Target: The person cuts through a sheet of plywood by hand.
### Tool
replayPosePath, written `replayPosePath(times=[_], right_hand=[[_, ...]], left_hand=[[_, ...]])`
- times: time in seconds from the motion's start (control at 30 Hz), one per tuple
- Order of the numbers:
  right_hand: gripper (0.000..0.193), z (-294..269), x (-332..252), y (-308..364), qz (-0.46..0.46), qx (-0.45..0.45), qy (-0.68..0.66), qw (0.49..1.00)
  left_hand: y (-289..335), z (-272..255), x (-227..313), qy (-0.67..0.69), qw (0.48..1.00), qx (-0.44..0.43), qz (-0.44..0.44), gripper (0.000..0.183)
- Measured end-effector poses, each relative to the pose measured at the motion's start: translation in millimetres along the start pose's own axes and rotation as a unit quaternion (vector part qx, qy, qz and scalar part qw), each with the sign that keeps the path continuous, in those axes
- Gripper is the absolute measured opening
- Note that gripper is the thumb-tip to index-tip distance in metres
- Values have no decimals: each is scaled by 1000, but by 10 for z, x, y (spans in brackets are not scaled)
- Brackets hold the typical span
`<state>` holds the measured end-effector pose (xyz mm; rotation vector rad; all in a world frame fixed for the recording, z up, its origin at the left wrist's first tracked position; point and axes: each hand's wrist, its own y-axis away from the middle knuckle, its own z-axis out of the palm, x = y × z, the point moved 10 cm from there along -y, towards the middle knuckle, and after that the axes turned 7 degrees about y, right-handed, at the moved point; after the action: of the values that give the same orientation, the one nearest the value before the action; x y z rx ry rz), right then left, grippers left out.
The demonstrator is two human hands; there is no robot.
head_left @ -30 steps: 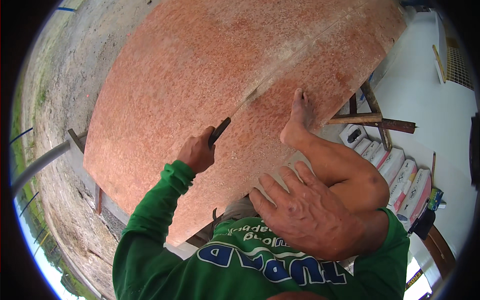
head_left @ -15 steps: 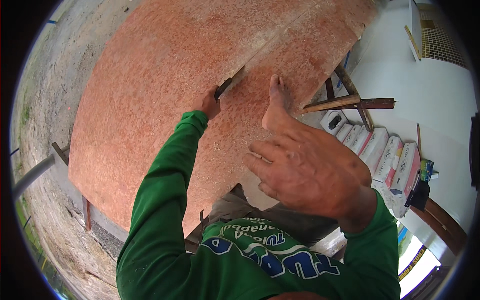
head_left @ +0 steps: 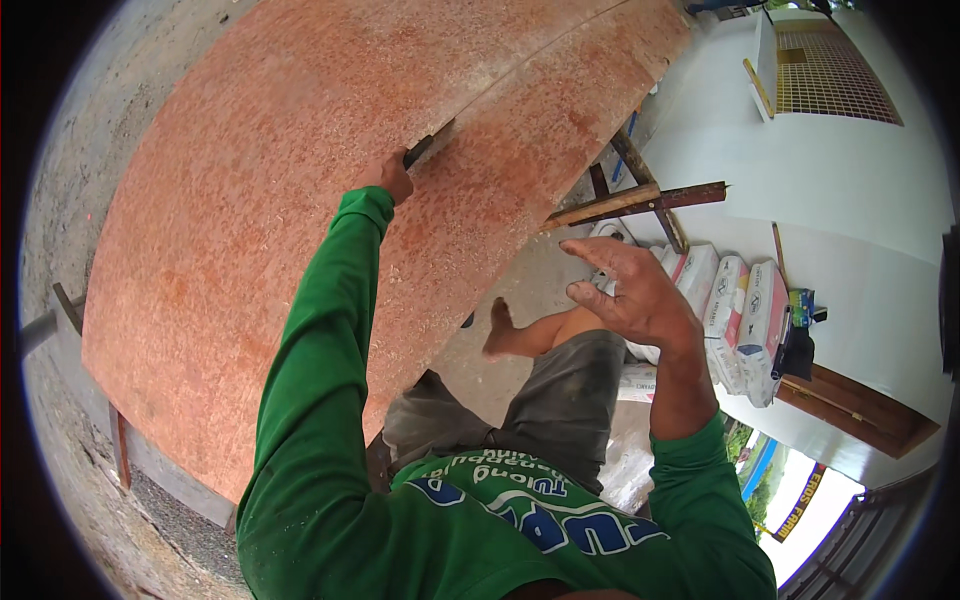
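My left hand (head_left: 390, 177) is closed around a black-handled tool (head_left: 418, 150) on a large reddish board (head_left: 250, 200). The tool's far end meets a thin straight line (head_left: 530, 65) that runs away across the board; its exact kind is hard to make out. Pale chips lie scattered over the board's surface. My right hand (head_left: 640, 290) is raised in the air to the right of the board's edge, empty, with fingers and thumb apart. Below it, my bare foot (head_left: 503, 330) is off the board, above the concrete floor.
Wooden trestle pieces (head_left: 650, 200) jut out past the board's right edge. Stacked white bags (head_left: 725, 310) stand along a white wall (head_left: 830, 190). A grey pipe (head_left: 37, 332) and a wooden leg (head_left: 119, 445) are at the left.
My foot has come down off the board toward the floor. My right hand has shifted right and away from the board. The left hand still grips the tool at the line.
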<state>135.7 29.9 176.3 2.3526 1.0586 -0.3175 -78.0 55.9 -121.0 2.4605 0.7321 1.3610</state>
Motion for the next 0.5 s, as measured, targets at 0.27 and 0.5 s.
replayPosePath(times=[0.27, 0.5], right_hand=[[67, 1529, 1528, -1347, 79, -18, 112, 990], [77, 1771, 1963, -2105, 269, 65, 192, 942]], left_hand=[[251, -212, -125, -13, 999, 26, -15, 45], [455, -322, 122, -32, 998, -4, -53, 43]])
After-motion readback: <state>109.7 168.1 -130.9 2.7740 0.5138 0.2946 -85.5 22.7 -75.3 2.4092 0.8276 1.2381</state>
